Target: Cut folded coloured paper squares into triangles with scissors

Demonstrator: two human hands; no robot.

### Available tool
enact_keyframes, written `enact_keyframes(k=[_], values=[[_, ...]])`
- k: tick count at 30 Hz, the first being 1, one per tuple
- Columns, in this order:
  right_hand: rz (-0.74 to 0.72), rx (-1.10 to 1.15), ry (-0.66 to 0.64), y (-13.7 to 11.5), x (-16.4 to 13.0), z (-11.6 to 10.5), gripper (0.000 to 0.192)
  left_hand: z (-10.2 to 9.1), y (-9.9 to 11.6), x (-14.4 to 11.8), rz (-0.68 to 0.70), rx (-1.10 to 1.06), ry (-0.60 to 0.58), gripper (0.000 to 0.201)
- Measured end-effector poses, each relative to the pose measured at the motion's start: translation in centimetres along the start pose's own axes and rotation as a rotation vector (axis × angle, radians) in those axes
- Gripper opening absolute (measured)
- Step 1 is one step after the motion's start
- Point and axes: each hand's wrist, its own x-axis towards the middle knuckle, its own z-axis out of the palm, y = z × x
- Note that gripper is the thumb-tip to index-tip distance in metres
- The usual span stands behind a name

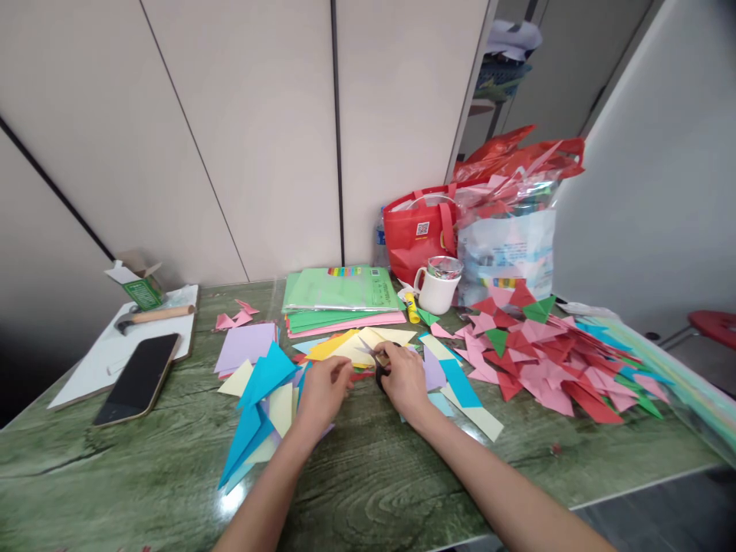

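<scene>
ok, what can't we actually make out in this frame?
Head view only:
- Scissors: mostly covered by the right hand; blades blurred, open or closed unclear.
- Yellow paper: near edge hidden behind both hands; left hand contact unclear.
- Mug: contents just a shiny blur.
- Green packet: print too small to read.
- Red stool: cut off by the right edge.

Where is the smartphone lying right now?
In the head view, the smartphone lies face-up at the table's left, partly on a white board, just below the hammer.
</scene>
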Motion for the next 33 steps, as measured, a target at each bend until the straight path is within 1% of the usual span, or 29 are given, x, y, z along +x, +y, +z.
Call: enact_keyframes(k=[3,6,9,11,14,16,18,21,23,24,25,26,28,31,33], values=[[-0.002,-0.019,0.026,0.0,0.0,0.1,0.038,1.2,-0.5,-0.3,-0.095,-0.171,-0.062,0.015],[-0.005,-0.010,0.078,0.1,0.1,0.1,0.033,1.8,-0.7,-0.4,-0.188,-0.326,-0.088,0.017],[-0.016,0.026,0.139,0.2,0.1,0.1,0.028,2.0,-0.4,-0.6,-0.256,-0.468,-0.079,0.029],[-0.026,0.059,0.179,0.1,0.1,0.0,0.026,1.9,-0.1,-0.6,-0.276,-0.551,-0.064,0.038],[-0.042,0.107,0.227,-0.3,-0.1,-0.2,0.022,1.8,0.5,-0.6,-0.271,-0.663,-0.040,0.046],[-0.080,0.159,0.253,-0.8,-0.3,-0.4,0.018,1.7,0.7,-0.6,-0.243,-0.768,-0.029,0.041],[-0.159,0.231,0.264,-1.4,-0.6,-0.5,0.015,1.6,0.8,-0.5,-0.212,-0.852,-0.014,0.033],[-0.256,0.278,0.220,-2.3,-1.1,-0.9,0.015,1.3,0.9,-0.3,-0.186,-0.877,0.038,0.030],[-0.262,0.303,0.189,-2.8,-1.4,-1.2,0.018,0.9,1.1,-0.1,-0.155,-0.894,0.097,0.029],[-0.251,0.329,0.176,-3.1,-1.5,-1.4,0.019,0.6,1.3,0.0,-0.122,-0.904,0.146,0.028],[-0.235,0.372,0.155,-3.3,-1.6,-1.5,0.019,0.2,1.5,0.2,-0.080,-0.911,0.204,0.028],[-0.213,0.434,0.111,-3.5,-1.7,-1.7,0.020,-0.2,1.8,0.3,-0.022,-0.914,0.286,0.029],[-0.138,0.600,-0.063,-3.8,-1.9,-1.7,0.022,-1.2,2.5,0.5,0.056,-0.880,0.406,0.029],[0.022,0.890,-0.411,-4.0,-2.2,-1.4,0.031,-2.5,3.5,0.4,0.093,-0.824,0.499,0.028],[0.097,1.045,-0.551,-4.1,-2.3,-1.1,0.035,-3.0,3.8,0.3,0.103,-0.807,0.514,0.027]])
